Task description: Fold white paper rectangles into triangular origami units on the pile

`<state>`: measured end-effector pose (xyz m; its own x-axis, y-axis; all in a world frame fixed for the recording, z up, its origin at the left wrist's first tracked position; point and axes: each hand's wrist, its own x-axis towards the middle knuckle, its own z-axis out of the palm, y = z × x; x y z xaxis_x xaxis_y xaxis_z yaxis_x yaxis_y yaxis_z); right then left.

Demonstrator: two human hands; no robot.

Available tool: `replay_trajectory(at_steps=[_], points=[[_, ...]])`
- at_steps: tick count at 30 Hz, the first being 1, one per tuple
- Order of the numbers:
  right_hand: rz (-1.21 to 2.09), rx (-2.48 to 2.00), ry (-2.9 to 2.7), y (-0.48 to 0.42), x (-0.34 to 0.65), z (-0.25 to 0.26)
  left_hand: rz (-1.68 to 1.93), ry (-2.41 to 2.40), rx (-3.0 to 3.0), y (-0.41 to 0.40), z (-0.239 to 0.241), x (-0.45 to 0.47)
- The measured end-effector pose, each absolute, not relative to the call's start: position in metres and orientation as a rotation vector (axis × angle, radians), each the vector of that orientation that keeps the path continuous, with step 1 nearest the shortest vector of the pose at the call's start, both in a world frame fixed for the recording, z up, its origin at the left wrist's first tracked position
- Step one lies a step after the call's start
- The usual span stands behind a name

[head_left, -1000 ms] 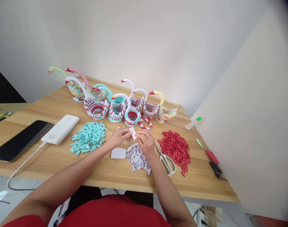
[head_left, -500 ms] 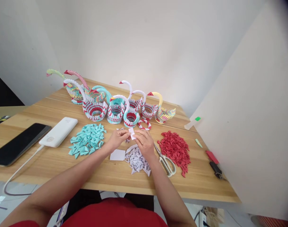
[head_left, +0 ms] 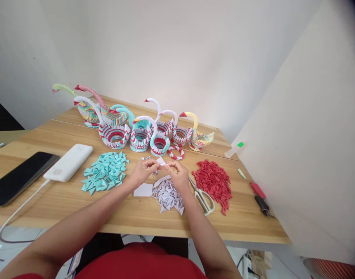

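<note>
My left hand (head_left: 142,171) and my right hand (head_left: 177,173) meet above the wooden table (head_left: 78,209), both pinching one small white paper piece (head_left: 161,161) between fingertips. Right under them lies a heap of folded white paper triangles (head_left: 168,194) and a flat white paper slip (head_left: 143,190). A pile of teal folded triangles (head_left: 105,170) is to the left, a pile of red ones (head_left: 213,180) to the right. Scissors (head_left: 203,195) rest beside my right wrist.
Several folded-paper swans (head_left: 136,130) stand in a row at the back, with a red-white paper ring (head_left: 176,152) before them. A white power bank (head_left: 68,162) and a dark phone (head_left: 18,177) lie at left. A red-handled tool (head_left: 260,197) lies near the right wall.
The hands have turned and narrowed the white paper piece between the fingertips; it looks smaller now. The view has drifted slightly, so everything sits a little further left.
</note>
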<state>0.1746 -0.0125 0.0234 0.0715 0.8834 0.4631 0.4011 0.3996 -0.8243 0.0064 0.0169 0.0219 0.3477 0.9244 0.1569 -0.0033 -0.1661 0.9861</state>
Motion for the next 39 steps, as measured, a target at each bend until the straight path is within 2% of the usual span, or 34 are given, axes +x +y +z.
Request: replay_trajectory(at_steps=[7,16,26,31,39], points=[[0.753,-1.179,-1.43,-0.008,0.177,0.018,1.031,0.818,1.462,0.016,0.022,0.007],[0.265,-1.107,-1.755,-0.016,0.175,0.03,0.98,0.86,1.437,0.024,0.011,0.008],[0.109,-1.041,-1.93,-0.014,0.18,0.028,0.982,0.807,1.398,0.023,0.016,0.006],[0.174,-1.05,-1.889,-0.014,0.18,0.027,0.983,0.806,1.433,0.023,0.017,0.006],[0.481,-1.189,-1.594,-0.012,0.176,0.025,1.027,0.894,1.626,0.018,0.021,0.005]])
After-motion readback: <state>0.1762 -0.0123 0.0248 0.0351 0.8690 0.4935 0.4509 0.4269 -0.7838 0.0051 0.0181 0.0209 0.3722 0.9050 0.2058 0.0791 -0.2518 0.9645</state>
